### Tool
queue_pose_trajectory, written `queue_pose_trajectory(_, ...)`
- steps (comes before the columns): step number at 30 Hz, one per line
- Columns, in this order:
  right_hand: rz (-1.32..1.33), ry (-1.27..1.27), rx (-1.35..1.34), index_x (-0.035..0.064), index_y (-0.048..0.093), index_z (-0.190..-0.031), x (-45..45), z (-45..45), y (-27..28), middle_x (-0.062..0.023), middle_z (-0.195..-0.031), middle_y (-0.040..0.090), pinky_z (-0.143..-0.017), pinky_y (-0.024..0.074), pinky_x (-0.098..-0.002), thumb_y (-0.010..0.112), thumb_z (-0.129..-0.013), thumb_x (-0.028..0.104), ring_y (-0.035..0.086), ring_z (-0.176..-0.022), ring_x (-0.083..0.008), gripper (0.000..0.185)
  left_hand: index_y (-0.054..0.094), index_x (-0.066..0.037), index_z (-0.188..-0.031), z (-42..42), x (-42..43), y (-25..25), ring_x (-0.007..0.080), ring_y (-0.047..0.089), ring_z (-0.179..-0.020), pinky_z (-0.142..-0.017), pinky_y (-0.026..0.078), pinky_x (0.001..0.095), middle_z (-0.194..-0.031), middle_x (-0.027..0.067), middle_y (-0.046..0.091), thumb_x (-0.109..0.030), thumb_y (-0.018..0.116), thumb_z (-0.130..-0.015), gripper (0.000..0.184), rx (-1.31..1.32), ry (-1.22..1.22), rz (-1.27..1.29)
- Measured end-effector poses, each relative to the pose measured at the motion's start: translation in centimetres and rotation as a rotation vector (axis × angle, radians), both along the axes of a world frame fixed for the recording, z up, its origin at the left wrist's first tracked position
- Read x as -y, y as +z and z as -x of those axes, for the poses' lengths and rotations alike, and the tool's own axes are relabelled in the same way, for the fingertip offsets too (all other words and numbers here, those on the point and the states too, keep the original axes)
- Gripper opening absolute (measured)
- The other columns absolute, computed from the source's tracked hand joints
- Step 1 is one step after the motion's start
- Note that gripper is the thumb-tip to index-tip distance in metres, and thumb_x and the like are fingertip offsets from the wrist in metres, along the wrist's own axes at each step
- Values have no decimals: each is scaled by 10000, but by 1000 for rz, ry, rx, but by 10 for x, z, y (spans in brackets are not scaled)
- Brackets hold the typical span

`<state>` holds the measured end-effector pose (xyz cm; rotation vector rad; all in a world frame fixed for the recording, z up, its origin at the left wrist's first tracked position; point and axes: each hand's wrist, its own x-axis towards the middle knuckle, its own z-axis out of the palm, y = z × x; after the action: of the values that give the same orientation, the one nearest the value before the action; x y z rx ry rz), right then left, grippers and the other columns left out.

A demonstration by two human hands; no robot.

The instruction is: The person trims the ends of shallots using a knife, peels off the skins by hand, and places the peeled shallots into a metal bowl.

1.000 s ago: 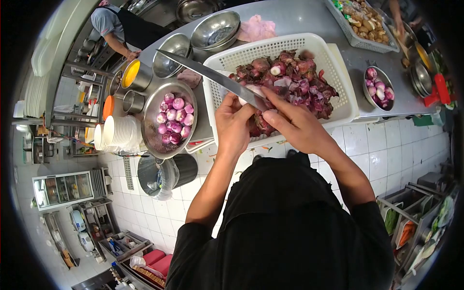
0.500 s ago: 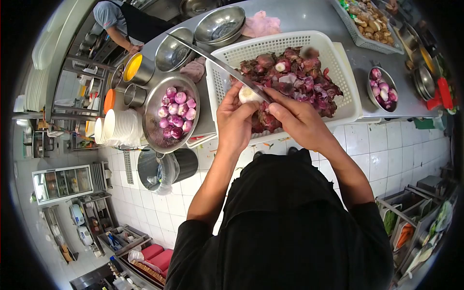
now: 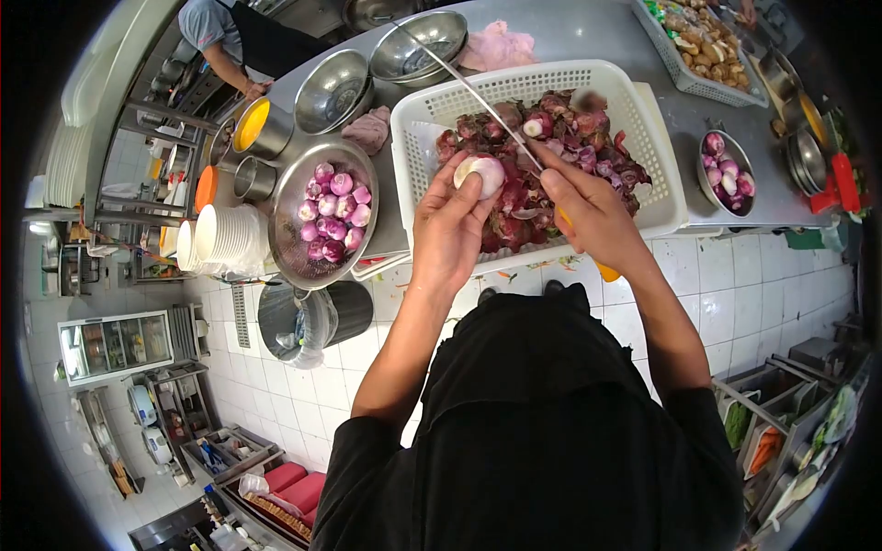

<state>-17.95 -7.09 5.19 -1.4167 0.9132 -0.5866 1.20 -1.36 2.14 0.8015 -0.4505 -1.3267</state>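
Note:
My left hand point(image 3: 450, 216) is closed round a partly peeled onion point(image 3: 480, 175), pale on top with purple at its side. In my right hand point(image 3: 588, 209) is a long knife point(image 3: 480, 99) with a yellow handle, its narrow blade pointing up and away to the left, apart from the onion. Both hands are over the near side of a white perforated basket point(image 3: 657, 151), which holds red onions and loose purple skins point(image 3: 602, 156). Left of the basket, a steel colander point(image 3: 299, 262) holds several peeled purple onions point(image 3: 336, 209).
A smaller bowl of onions point(image 3: 726, 173) stands on the steel counter point(image 3: 675, 110) at right. Steel bowls point(image 3: 333, 90) and pink cloths point(image 3: 498, 46) lie behind the basket. A black bin point(image 3: 349, 312) stands below the colander. Another person point(image 3: 248, 41) is at the far left.
The knife has moved off the onion to the right, its blade now turned edge-on. The onion has turned in my left hand, showing its purple side. The yellow handle has come into view.

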Motion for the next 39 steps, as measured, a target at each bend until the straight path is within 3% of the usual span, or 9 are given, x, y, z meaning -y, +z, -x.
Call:
queue_pose_trajectory(4,-53,-3,-32,47,401,-1474,-9,-4,6,-19,-740,566,-687,462,-294,538,-993,377,543,-704,-129,600,451,8,-1304,8,4,-1,235,625,-1094,-996,522,377,-1175,139,611,19,612,-928,409,-78,60,16)
queue_pose_trajectory(11,158,17,-55,47,387,-1480,-26,-18,-3,-102,-748,603,-705,465,-298,521,-981,406,597,-722,-172,629,468,-29,-1239,16,4,-3,204,633,-1056,-933,546,347,-1162,127,620,47,614,-917,362,-59,82,56)
queue_pose_trajectory(20,119,2,54,51,436,-1453,-20,-15,-2,-65,-714,581,-678,462,-284,547,-985,339,564,-683,-129,560,491,-9,-1269,8,-1,1,223,636,-1064,-957,539,383,-1177,134,623,31,593,-928,358,-78,27,30)
queue_pose_trajectory(24,81,4,75,53,457,-1445,-9,-8,1,-19,-678,536,-569,435,-269,551,-994,338,505,-587,-93,542,492,32,-1290,0,-2,1,249,624,-1108,-1003,519,422,-1211,155,611,39,589,-915,387,-78,-28,12)
queue_pose_trajectory(27,-95,-29,115,65,474,-1441,0,-2,3,24,-638,465,-454,358,-232,542,-1002,389,441,-523,-52,550,472,70,-1311,-9,-3,0,263,621,-1120,-1014,511,438,-1218,174,607,48,575,-904,420,-59,-104,-11)
queue_pose_trajectory(33,-33,-115,-26,94,445,-1466,9,0,-3,10,-626,455,-450,363,-248,539,-999,395,453,-521,-59,563,451,90,-1333,-19,-5,2,267,627,-1106,-1021,498,465,-1197,185,618,31,542,-906,440,-98,-137,-59)
queue_pose_trajectory(39,20,-7,-57,71,407,-1481,1,4,8,-26,-699,551,-545,419,-264,567,-978,399,516,-583,-101,621,487,83,-1285,-16,4,3,256,638,-1080,-997,509,448,-1184,176,626,-7,542,-920,380,-45,-97,-89)
